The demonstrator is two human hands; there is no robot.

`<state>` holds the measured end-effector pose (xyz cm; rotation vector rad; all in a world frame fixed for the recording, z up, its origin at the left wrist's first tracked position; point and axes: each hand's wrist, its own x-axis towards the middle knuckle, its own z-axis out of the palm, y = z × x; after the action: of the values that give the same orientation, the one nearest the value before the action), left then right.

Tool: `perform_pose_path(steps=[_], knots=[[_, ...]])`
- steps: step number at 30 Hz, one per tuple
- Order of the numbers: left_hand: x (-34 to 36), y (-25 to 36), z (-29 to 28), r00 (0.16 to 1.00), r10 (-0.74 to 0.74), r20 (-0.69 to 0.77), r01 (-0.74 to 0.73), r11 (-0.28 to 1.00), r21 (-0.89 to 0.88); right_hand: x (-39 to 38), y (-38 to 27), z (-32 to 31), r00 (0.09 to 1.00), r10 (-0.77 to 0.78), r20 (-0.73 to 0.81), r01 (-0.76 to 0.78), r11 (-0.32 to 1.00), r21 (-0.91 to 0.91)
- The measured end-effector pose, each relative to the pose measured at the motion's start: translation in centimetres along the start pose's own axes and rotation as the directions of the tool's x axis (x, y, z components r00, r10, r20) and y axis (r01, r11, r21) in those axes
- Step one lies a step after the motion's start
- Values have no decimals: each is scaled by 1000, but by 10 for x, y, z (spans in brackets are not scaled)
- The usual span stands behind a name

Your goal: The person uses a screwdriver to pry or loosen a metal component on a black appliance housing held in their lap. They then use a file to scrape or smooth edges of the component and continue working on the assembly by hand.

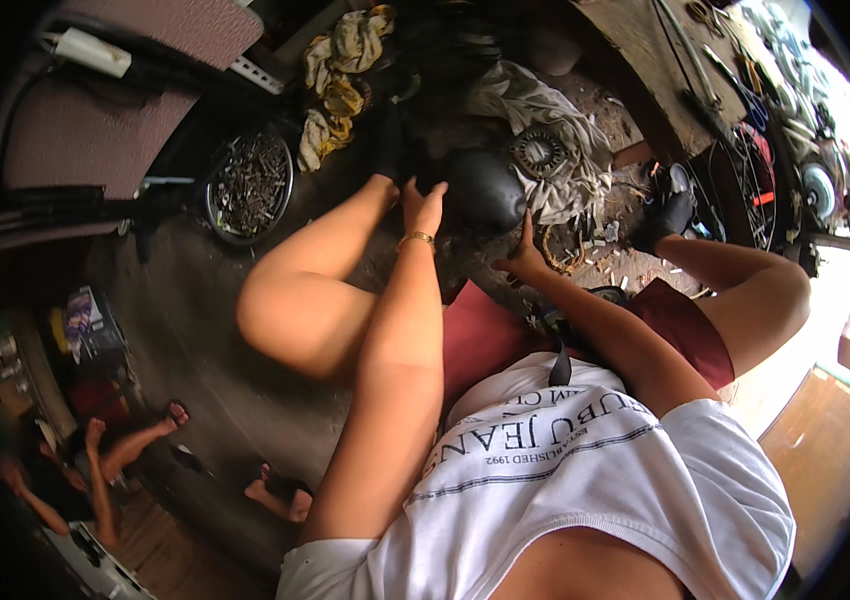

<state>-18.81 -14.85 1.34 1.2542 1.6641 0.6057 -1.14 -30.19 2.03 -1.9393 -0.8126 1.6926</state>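
Observation:
A smooth black dome-shaped piece (486,192) sits on the ground between my legs, its underside hidden. My left hand (423,206), with a gold bracelet on the wrist, is at its left edge. Thumb and forefinger are apart there; I see no thing gripped between them. On the other side, my right hand (525,260) has its forefinger stretched up to the dome's right edge, the other fingers loosely spread. Just beyond the dome, a ring-shaped metal motor part with slots (538,152) lies on a crumpled grey-white cloth (585,165).
A round bowl of screws or bolts (250,188) stands left of my leg. Beyond it is a yellow-stained rag (330,90). Small scraps (600,262) litter the ground by my right foot. A wooden bench (645,60) with tools is at far right. Other people sit at lower left.

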Motion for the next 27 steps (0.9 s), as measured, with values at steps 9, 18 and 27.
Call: perform_pose_path(steps=[9,18,27], knots=[[-9,-51,-9,783,-436,443,242,870,430,15,-35,57,891,115,-440,37,947,320],[-16,18,-8,945,230,233,-253,965,75,34,-14,54,842,92,-532,-11,988,154],[-3,48,35,751,606,263,-641,765,65,28,-38,24,860,119,-497,-81,992,99]])
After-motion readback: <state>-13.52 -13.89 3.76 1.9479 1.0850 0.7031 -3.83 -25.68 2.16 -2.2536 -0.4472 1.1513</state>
